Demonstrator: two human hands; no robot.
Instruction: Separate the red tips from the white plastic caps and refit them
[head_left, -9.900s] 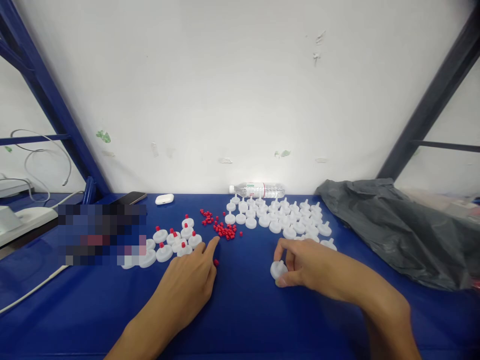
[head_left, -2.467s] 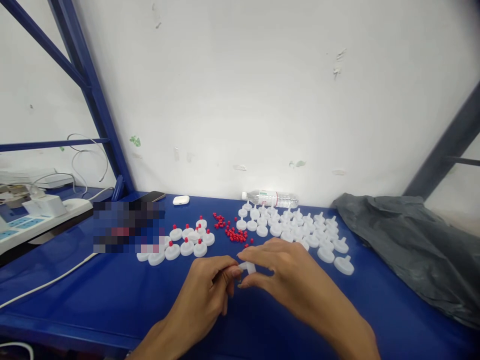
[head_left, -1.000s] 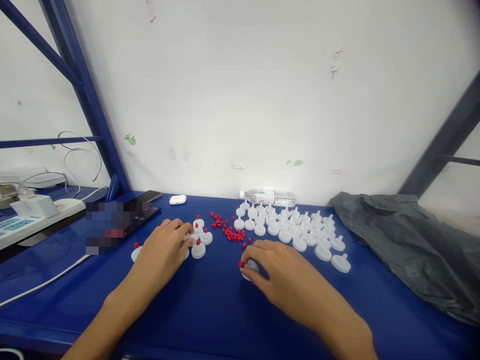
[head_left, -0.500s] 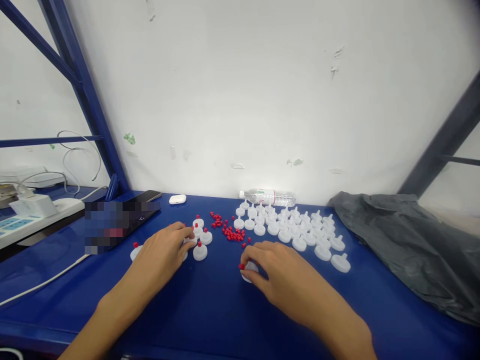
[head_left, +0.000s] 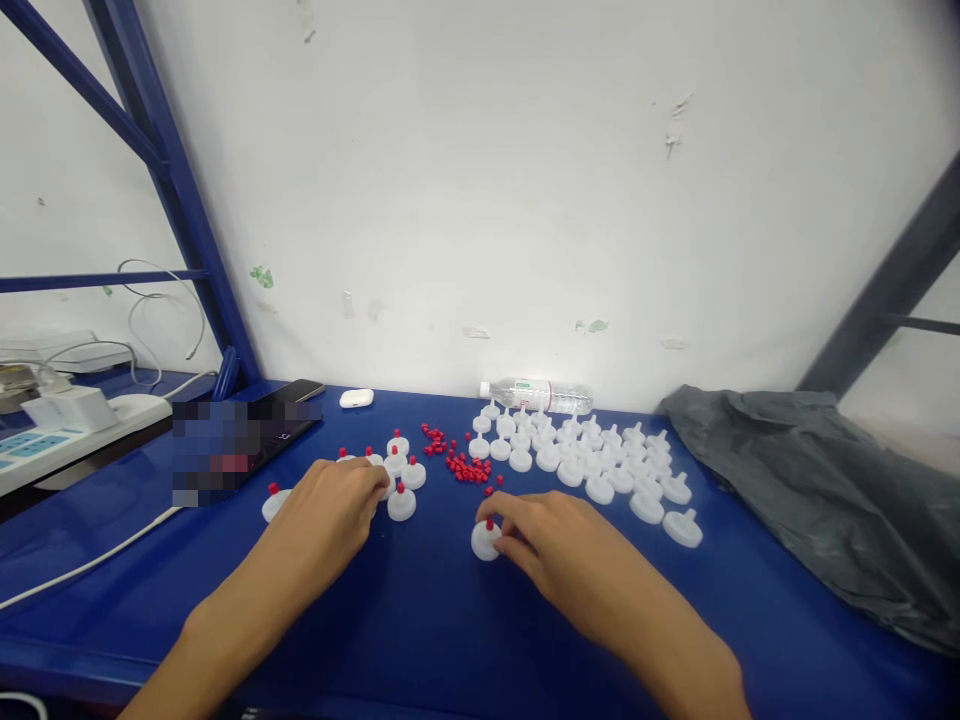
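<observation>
At the left cluster of white nozzle caps with red tips [head_left: 401,504], my left hand [head_left: 334,498] has its fingertips closed on one white nozzle cap [head_left: 386,486], mostly covered by the fingers. In front of me, my right hand [head_left: 559,535] pinches a red-tipped nozzle cap [head_left: 484,542] between thumb and index finger; its round base sits upright on the blue table. Small loose red tips [head_left: 469,469] lie in a pile between the two groups. Several white nozzle caps without red tips [head_left: 574,470] stand at the right, spouts up.
A clear plastic bottle [head_left: 536,394] lies along the wall. Dark grey plastic sheeting [head_left: 810,490] covers the right side. A white earbud case [head_left: 356,398], a phone [head_left: 304,391] and a power strip [head_left: 45,445] are at the left, where part of the picture is blurred out.
Since earlier, the nozzle cap at my right hand has gained a red tip and now stands upright. My left hand has moved from the middle to the left cluster.
</observation>
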